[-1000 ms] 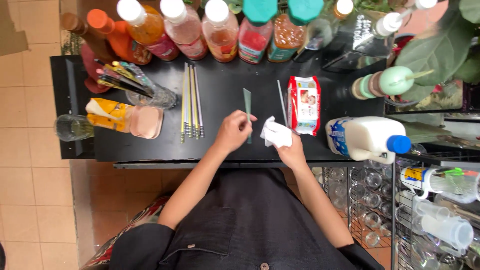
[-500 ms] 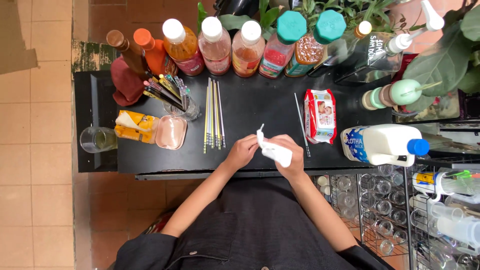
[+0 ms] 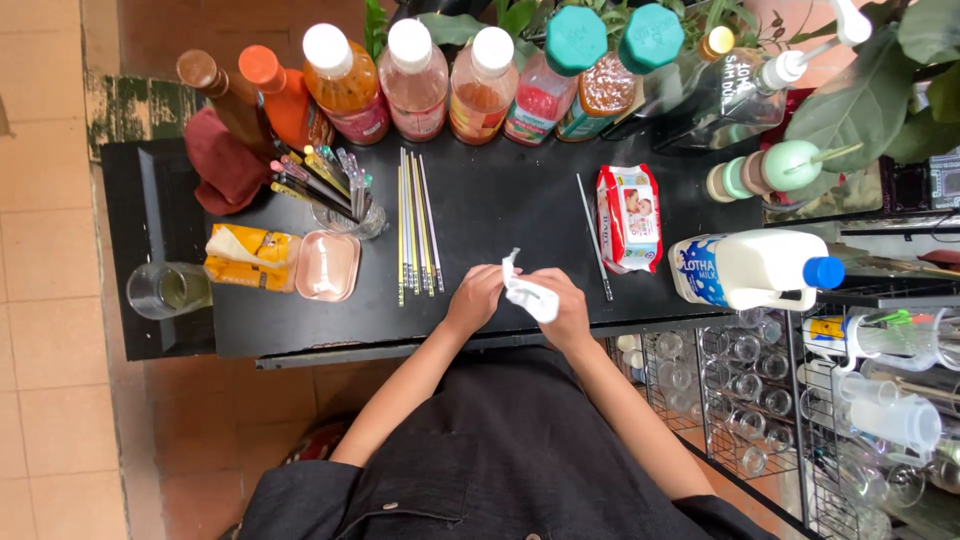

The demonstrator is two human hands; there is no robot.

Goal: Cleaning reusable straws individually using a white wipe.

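Both hands meet over the near edge of the black table (image 3: 500, 200): the left hand (image 3: 475, 297) pinches one end of a crumpled white wipe (image 3: 525, 293), and the right hand (image 3: 566, 308) closes its fingers around the other end, so the wipe sits between them just above the tabletop. Just left of the hands lies a row of thin straws (image 3: 415, 225), running toward the far edge. Along that far edge stands a line of syrup bottles (image 3: 415, 65) with white, orange and teal caps. A wipes packet (image 3: 628, 217) lies right of the hands, and a milk jug (image 3: 750, 268) lies on its side at the right edge. Tan floor tiles (image 3: 50, 350) show on the left; a wire rack of glasses (image 3: 780, 400) stands low on the right.
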